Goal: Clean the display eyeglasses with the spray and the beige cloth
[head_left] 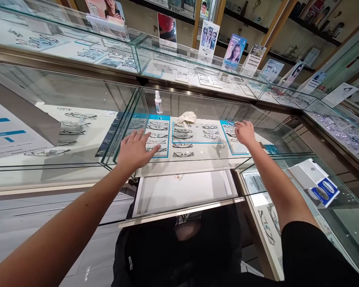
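My left hand [134, 150] hovers with its fingers spread at the left side of the glass display case, holding nothing. Close by its fingertips, several eyeglasses [157, 135] lie in a column on a blue-edged card [164, 154]. At the right of the case, my right hand [245, 132] has its fingers closed on a pair of eyeglasses [231, 122], over another blue-edged card [239, 150]. Between the hands, more eyeglasses [183, 154] sit in rows on the white case floor. A crumpled beige cloth [187, 118] lies at the back of them.
Behind the cloth, to its left, stands a white spray bottle [158, 103]. An open white drawer [185, 191] juts out below the case. Glass walls [122, 119] rise beside my left hand. A white box [308, 173] rests on the right-hand counter.
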### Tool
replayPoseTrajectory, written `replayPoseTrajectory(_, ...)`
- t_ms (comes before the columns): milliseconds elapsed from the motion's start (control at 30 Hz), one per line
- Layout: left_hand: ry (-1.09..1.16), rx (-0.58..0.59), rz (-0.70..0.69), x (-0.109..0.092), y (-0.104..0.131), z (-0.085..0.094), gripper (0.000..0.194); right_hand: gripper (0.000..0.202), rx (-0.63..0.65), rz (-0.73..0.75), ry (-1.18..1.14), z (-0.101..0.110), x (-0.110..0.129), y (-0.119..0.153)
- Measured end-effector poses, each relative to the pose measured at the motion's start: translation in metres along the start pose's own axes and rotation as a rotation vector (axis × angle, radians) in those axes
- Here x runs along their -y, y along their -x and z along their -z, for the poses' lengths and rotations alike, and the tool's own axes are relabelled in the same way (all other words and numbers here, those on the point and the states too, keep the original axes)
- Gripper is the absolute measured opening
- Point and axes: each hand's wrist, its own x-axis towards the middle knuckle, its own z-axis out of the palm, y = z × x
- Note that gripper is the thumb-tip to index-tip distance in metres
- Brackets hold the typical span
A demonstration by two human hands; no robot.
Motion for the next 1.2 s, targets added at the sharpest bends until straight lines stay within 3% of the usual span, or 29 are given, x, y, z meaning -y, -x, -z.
replayPoseTrajectory(133,0.004,0.003,0.004,0.001,-0.001,-0.001,0.085,0.062,-0.098,0.126,-0.102,0.042,0.033,0.029)
replayPoseTrajectory(200,0.001,0.005,0.006,0.001,-0.001,-0.002,0.085,0.061,-0.072,0.227,-0.197,0.071,0.058,0.056)
replayPoseTrajectory(267,-0.003,0.008,0.007,0.002,-0.001,-0.002,0.086,0.059,0.019,0.348,-0.309,0.101,0.083,0.088)
replayPoseTrajectory(367,-0.004,0.013,0.005,0.002,-0.001,-0.003,0.088,0.054,0.263,0.542,-0.494,0.136,0.114,0.137)
replayPoseTrajectory(467,0.003,0.011,0.009,0.001,-0.001,-0.004,0.087,0.053,0.492,0.644,-0.578,0.142,0.131,0.172)
replayPoseTrajectory(533,0.007,0.013,0.013,0.0,-0.001,-0.003,0.087,0.059,0.615,0.649,-0.543,0.125,0.136,0.182)
replayPoseTrajectory(633,0.009,0.019,0.02,-0.001,-0.001,-0.002,0.087,0.073,0.744,0.575,-0.42,0.078,0.139,0.179)
replayPoseTrajectory(800,0.005,0.026,0.026,-0.003,0.0,0.0,0.087,0.084,0.703,0.338,-0.202,-0.016,0.132,0.14)
replayPoseTrajectory(900,0.001,0.024,0.034,-0.004,0.001,0.001,0.086,0.084,0.649,0.203,-0.109,-0.061,0.122,0.108)
replayPoseTrajectory(1033,0.005,0.017,0.032,-0.003,0.001,0.001,0.083,0.082,0.571,0.11,-0.064,-0.101,0.109,0.066)
replayPoseTrajectory(1200,0.003,0.008,0.027,-0.001,0.002,0.0,0.082,0.085,0.567,0.042,-0.035,-0.133,0.1,0.024)
